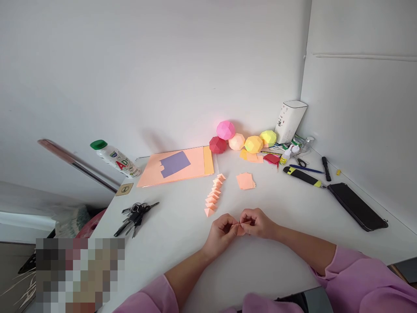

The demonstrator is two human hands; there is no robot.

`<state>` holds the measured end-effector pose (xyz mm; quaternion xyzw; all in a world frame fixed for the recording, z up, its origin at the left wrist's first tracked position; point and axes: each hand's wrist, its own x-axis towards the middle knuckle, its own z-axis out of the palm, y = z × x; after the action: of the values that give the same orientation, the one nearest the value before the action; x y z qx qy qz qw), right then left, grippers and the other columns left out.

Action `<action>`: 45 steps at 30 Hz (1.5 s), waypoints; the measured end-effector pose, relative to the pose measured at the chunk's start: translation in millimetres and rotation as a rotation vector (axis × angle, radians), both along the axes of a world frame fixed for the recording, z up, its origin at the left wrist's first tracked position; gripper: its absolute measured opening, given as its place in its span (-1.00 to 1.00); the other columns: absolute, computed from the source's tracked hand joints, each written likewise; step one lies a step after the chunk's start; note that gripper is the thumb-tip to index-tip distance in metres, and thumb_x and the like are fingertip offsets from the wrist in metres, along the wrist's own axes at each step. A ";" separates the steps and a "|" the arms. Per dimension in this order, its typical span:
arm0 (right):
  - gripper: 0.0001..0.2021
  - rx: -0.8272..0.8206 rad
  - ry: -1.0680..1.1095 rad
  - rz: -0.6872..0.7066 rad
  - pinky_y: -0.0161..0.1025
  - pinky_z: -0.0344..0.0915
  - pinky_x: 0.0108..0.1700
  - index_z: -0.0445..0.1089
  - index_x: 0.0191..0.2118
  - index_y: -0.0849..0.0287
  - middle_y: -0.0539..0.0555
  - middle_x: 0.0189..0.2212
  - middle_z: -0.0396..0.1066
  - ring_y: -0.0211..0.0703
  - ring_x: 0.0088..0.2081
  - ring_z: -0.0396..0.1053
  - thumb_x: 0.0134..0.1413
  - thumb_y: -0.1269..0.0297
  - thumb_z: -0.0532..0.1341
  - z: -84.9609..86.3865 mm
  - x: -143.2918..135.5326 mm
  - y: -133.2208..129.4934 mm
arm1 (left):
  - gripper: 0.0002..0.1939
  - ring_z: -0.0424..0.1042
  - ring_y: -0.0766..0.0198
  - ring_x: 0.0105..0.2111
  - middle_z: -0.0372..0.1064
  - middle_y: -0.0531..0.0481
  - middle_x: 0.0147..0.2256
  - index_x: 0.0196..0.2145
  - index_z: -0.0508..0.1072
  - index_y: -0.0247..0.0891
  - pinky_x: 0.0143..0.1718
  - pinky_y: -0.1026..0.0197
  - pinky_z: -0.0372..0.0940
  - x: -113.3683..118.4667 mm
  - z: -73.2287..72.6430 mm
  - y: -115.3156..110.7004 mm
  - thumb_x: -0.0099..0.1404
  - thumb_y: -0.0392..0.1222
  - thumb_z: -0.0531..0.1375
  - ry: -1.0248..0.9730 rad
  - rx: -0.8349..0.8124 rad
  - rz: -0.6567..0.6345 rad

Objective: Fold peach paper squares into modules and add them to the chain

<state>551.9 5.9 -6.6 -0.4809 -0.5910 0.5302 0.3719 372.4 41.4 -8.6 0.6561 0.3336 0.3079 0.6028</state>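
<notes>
Between my two hands is a small piece of peach paper (241,231), partly covered by the fingers. My left hand (222,233) pinches its left edge, and my right hand (259,223) pinches its right side with the thumb across it. Just beyond the left hand runs a row of folded peach paper pieces (211,200), overlapping one another. A small stack of peach paper squares (246,181) lies past the right hand. Faceted paper balls (236,141) in several colours sit against the wall.
Left of me lie keys (135,216) and a tilted white bottle (115,159). Large peach sheets (150,174) carry a purple paper piece (176,164). To the right are a box cutter (302,177), a glue bottle (286,155), a blue pen (306,168) and a black phone (356,205).
</notes>
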 end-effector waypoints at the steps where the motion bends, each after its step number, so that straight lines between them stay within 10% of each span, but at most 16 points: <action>1: -0.94 -0.010 0.011 -0.006 -0.41 0.00 -0.61 0.20 -0.49 0.20 -0.15 -0.68 0.07 -0.40 -0.64 0.03 -0.08 0.43 0.13 0.6 0.4 -0.1 | -0.82 0.17 0.39 -0.52 0.19 0.06 -0.51 -0.51 0.30 -0.30 -0.49 0.31 0.13 -0.3 0.4 0.0 0.16 -0.15 0.14 -0.002 -0.020 0.006; 12: -0.86 -0.086 0.312 -0.132 -0.39 0.07 -0.61 0.05 -0.42 0.14 -0.02 -0.52 0.39 -0.35 -0.64 0.23 0.12 0.27 0.02 3.4 7.3 4.8 | -0.72 0.05 0.42 -0.56 0.06 0.14 -0.55 -0.48 0.25 -0.27 -0.51 0.35 0.04 -2.8 2.7 3.3 0.18 0.00 0.14 -0.109 -0.182 0.112; 23: -0.74 -0.019 0.116 -0.044 -0.35 0.15 -0.54 0.32 -0.35 0.22 -0.03 -0.54 0.31 -0.35 -0.59 0.20 0.08 0.08 0.15 -0.9 5.2 5.2 | -0.59 0.24 0.33 -0.52 0.29 0.04 -0.52 -0.42 0.33 -0.28 -0.45 0.26 0.17 -4.5 12.2 0.1 0.33 0.07 -0.10 -0.139 -0.260 -0.020; 45: -0.71 -0.018 0.073 -0.021 -0.36 0.09 -0.54 0.35 -0.40 0.23 -0.07 -0.62 0.18 -0.35 -0.59 0.11 0.04 0.06 0.18 5.6 4.9 4.9 | -0.62 0.26 0.28 -0.28 0.23 -0.06 -0.24 -0.04 0.24 -0.19 -0.24 0.21 0.23 -6.4 4.1 1.8 0.21 -0.05 0.16 -0.155 -0.160 -0.152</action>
<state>556.7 10.8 -1.1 -0.4709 -0.5671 0.5488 0.3944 366.0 43.3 -4.5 0.6034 0.2589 0.2838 0.6988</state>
